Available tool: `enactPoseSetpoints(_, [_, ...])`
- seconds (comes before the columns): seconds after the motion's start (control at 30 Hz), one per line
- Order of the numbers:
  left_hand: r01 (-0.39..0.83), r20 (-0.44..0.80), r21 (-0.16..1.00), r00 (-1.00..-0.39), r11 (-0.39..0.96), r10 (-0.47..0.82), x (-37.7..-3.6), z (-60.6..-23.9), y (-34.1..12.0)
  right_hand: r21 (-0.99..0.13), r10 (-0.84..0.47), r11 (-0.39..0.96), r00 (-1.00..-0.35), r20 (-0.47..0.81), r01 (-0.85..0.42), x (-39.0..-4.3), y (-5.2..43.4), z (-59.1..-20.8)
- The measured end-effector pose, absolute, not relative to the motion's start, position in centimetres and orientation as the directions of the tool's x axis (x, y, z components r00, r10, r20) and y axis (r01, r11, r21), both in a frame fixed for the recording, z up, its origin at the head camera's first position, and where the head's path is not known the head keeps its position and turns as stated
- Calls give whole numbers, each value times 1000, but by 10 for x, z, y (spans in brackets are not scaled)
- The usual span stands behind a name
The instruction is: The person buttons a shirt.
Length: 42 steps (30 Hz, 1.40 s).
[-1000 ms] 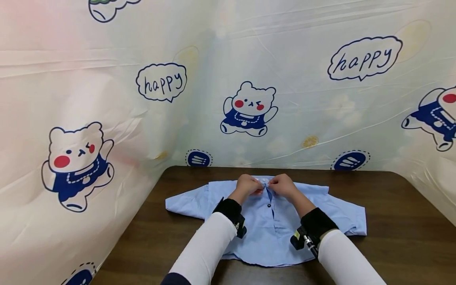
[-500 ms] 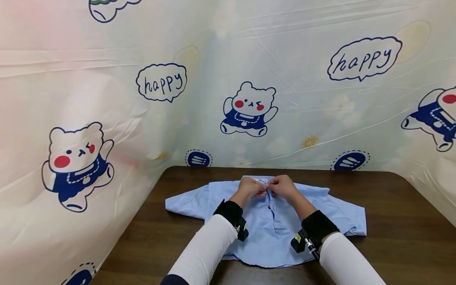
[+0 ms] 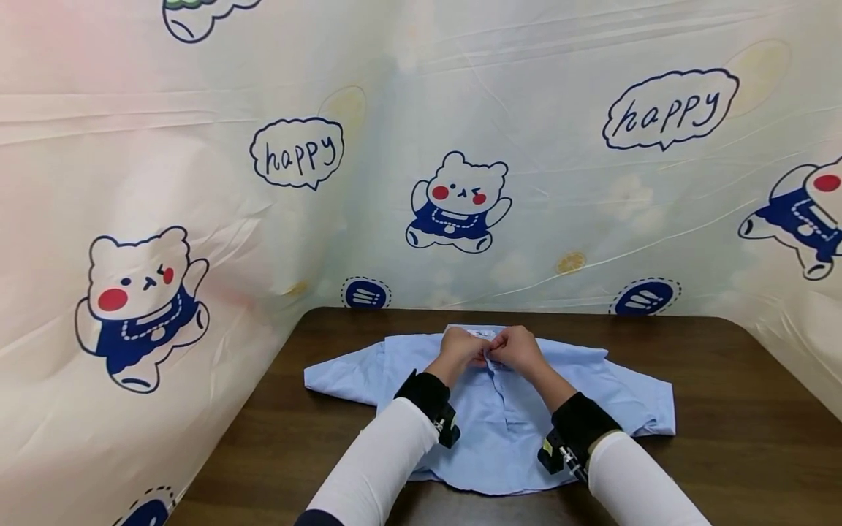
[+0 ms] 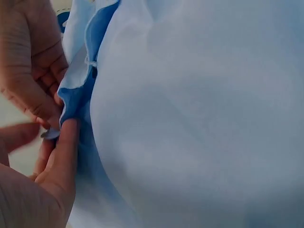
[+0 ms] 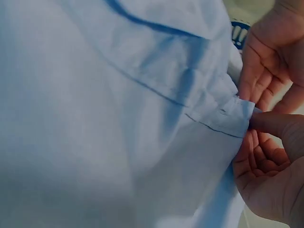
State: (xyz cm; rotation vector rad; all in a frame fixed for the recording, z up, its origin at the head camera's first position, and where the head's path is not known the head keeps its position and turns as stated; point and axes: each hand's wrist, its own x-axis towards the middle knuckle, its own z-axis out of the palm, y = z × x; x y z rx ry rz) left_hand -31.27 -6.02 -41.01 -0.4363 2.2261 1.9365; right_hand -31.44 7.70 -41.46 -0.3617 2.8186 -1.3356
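Note:
A light blue shirt [image 3: 454,446] lies front up on the table, its sleeves spread to both sides. At the top of its front opening, just below the collar, my left hand [image 3: 463,348] pinches the placket edge. Close beside it, my right hand [image 3: 516,349] pinches the other side of the opening, and the fingertips of both hands meet. In the left wrist view a small pale button-like piece [image 4: 50,134] shows at the left hand's [image 4: 42,183] fingertips. The right wrist view shows the right hand's [image 5: 273,175] thumb and fingers on the raised fabric edge.
The brown wooden table [image 3: 263,453] extends on both sides of the shirt. Behind it hangs a pale curtain [image 3: 552,175] printed with cartoon bears and speech bubbles. White sleeves [image 3: 378,456] and black wrist straps with cameras cover my forearms.
My right hand has shifted slightly left, bringing the fingertips together. The left hand has moved a little right since the first frame. The dark button lower on the placket no longer shows in the head view.

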Motion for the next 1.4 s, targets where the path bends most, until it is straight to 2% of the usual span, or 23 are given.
enactPoseSetpoints(0.1, [-306, -287, 935, -950, 182, -124, -311, -408, -60, -714, -230, 655, -965, 124, -247, -312, 78, -412])
enactPoseSetpoints(0.37, [-217, -192, 932, -975, 291, -112, -312, -407, -60, -744, -238, 627, -966, 102, -233, -312, 83, -407])
enactPoseSetpoints(0.67, [-100, -62, 885, -993, 455, -97, -309, -410, -56, -885, -158, 462, -978, -137, 49, -314, 84, -403])
enactPoseSetpoints(0.8, [-79, -27, 881, -993, 466, -117, -304, -412, -54, -913, -184, 381, -956, -228, 145, -316, 84, -403])
enactPoseSetpoints(0.9, [-85, -32, 891, -992, 446, -125, -302, -413, -53, -924, -187, 339, -950, -251, 177, -315, 84, -404])
enactPoseSetpoints(1.03, [-117, -93, 926, -992, 359, -82, -303, -414, -58, -912, -170, 393, -966, -194, 114, -311, 86, -404])
enactPoseSetpoints(1.13, [-122, -119, 929, -992, 349, -31, -301, -414, -66, -879, -184, 476, -974, -129, 26, -305, 90, -402])
enactPoseSetpoints(1.27, [-83, -115, 881, -993, 465, 40, -292, -413, -75, -789, -245, 607, -967, -75, -93, -293, 97, -400])
enactPoseSetpoints(1.4, [-64, -153, 840, -981, 539, 122, -278, -413, -81, -612, -318, 755, -948, -26, -237, -277, 96, -405])
